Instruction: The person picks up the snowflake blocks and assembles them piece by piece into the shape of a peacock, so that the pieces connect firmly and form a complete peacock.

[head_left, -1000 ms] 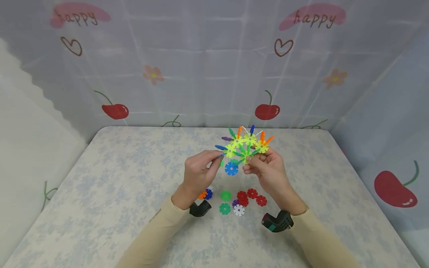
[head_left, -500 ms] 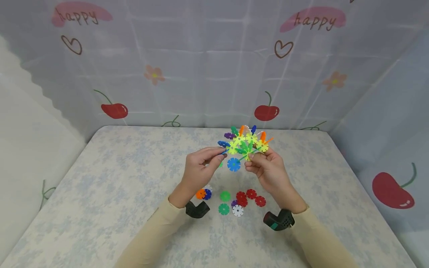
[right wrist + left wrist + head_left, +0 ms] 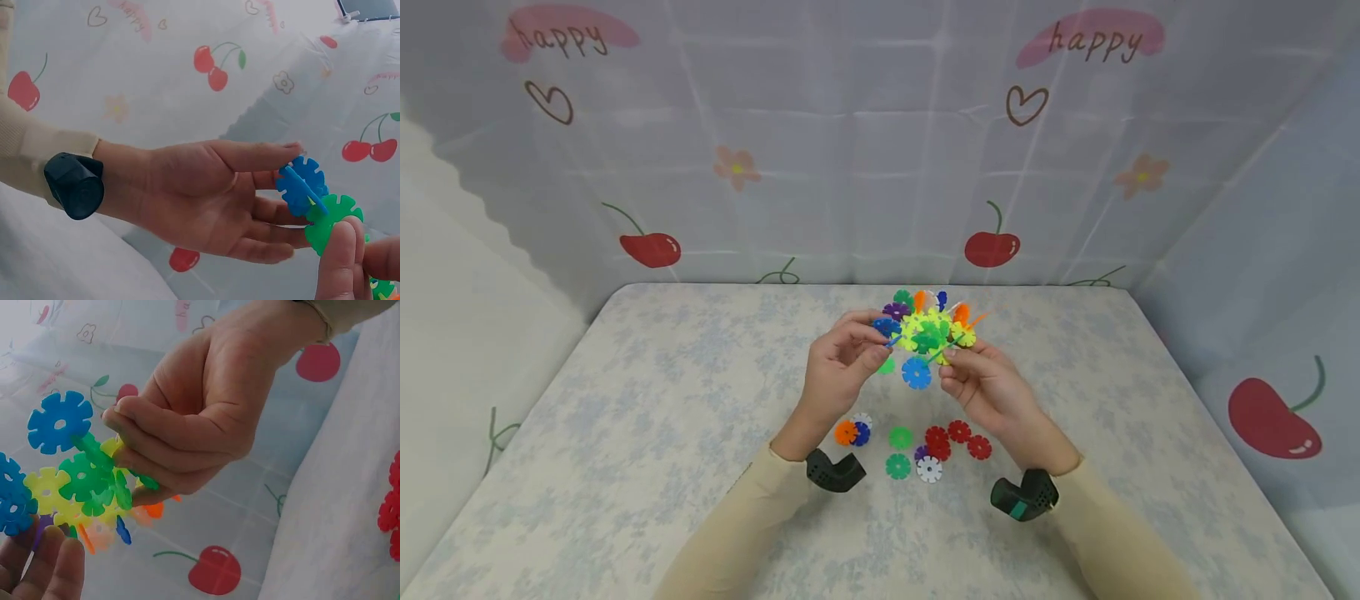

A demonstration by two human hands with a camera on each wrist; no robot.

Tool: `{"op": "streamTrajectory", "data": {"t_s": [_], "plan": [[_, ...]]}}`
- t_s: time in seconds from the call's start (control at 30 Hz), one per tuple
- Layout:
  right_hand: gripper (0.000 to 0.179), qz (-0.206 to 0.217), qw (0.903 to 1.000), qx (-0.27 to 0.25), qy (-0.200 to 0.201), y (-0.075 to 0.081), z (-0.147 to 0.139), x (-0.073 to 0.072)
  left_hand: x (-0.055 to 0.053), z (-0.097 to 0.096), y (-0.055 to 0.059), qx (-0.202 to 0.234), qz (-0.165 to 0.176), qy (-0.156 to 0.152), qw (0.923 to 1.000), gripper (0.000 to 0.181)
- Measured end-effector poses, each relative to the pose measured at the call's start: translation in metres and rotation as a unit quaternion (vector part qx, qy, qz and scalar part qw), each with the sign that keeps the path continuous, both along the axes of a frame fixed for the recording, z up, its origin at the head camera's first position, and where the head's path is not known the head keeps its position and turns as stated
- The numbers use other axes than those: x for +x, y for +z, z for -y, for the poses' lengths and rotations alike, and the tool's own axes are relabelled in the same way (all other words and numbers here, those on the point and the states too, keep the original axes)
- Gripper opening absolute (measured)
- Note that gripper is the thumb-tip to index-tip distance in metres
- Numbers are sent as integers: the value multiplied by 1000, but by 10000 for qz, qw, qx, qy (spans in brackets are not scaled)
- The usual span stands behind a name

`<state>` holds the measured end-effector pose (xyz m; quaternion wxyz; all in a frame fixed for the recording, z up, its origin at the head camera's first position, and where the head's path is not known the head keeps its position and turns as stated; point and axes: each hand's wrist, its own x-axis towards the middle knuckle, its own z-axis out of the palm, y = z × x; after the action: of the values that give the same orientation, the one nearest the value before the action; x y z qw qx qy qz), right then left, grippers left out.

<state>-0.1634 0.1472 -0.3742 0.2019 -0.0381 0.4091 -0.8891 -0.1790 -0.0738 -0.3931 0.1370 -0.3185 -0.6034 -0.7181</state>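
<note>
A cluster of interlocked snowflake discs (image 3: 925,329), yellow in the middle with green, blue, orange, purple and white discs sticking out, is held up above the table between both hands. My right hand (image 3: 992,387) pinches it by its right lower edge, thumb in front. On the other side, my left hand (image 3: 842,362) holds the blue discs (image 3: 301,185) loosely, thumb tip at their rim and fingers behind. In the left wrist view, the left fingertips (image 3: 47,550) touch a lower blue disc, while the right hand's fingers (image 3: 169,434) are curled at the cluster's yellow and green discs.
Loose discs lie on the table (image 3: 662,467) below the hands: several red ones (image 3: 958,432), green ones (image 3: 900,438), a white one (image 3: 929,469) over a purple one, and an orange one (image 3: 846,433) by blue and white ones. A light-blue disc (image 3: 916,373) appears under the cluster. A printed curtain hangs behind.
The cluster has turned so that more disc faces show, and it has shifted slightly left in the head view. The left thumb and fingers have spread a little further apart.
</note>
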Motion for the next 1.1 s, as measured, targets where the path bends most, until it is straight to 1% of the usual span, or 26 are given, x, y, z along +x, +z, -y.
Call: {"op": "streamTrajectory", "data": {"t_s": [0.1,0.17,0.3,0.37,0.47,0.53,0.57,0.6,0.7,0.8,0.87,0.93,0.97,1.03,1.1], "plan": [[19,273,9992,-214,213,0,2,2,1,0,2,156,247,-393,9988,35],[22,420,9978,-370,354,0,3,2,2,1,3,244,384,-537,9975,30],[20,585,9958,-513,481,-1,5,3,2,2,6,290,598,-582,9961,35],[13,615,9953,-543,520,-1,6,4,2,3,7,327,670,-677,9949,41],[3,660,9945,-568,586,-1,6,6,1,4,8,385,806,-1083,9901,45],[3,664,9943,-563,613,-1,7,7,0,4,8,397,905,-1357,9858,43],[5,684,9942,-568,606,0,7,8,0,4,8,413,980,-1490,9831,38],[7,699,9941,-570,598,0,7,8,-1,4,8,430,1072,-1599,9803,37],[8,656,9944,-586,579,0,8,9,-1,5,7,503,1264,-1796,9743,37],[5,606,9948,-580,570,0,9,11,-1,4,7,578,1328,-1921,9706,34],[4,588,9956,-534,503,1,10,11,0,4,7,603,1346,-1911,9704,32],[4,576,9966,-441,383,2,10,12,1,4,7,604,1304,-1798,9732,31],[5,574,9971,-390,311,3,11,13,1,4,7,523,1209,-1621,9779,34],[6,579,9976,-323,189,4,12,14,2,5,8,304,972,-1146,9882,43],[7,573,9979,-268,116,5,12,14,2,5,8,104,761,-682,9947,53]]}}
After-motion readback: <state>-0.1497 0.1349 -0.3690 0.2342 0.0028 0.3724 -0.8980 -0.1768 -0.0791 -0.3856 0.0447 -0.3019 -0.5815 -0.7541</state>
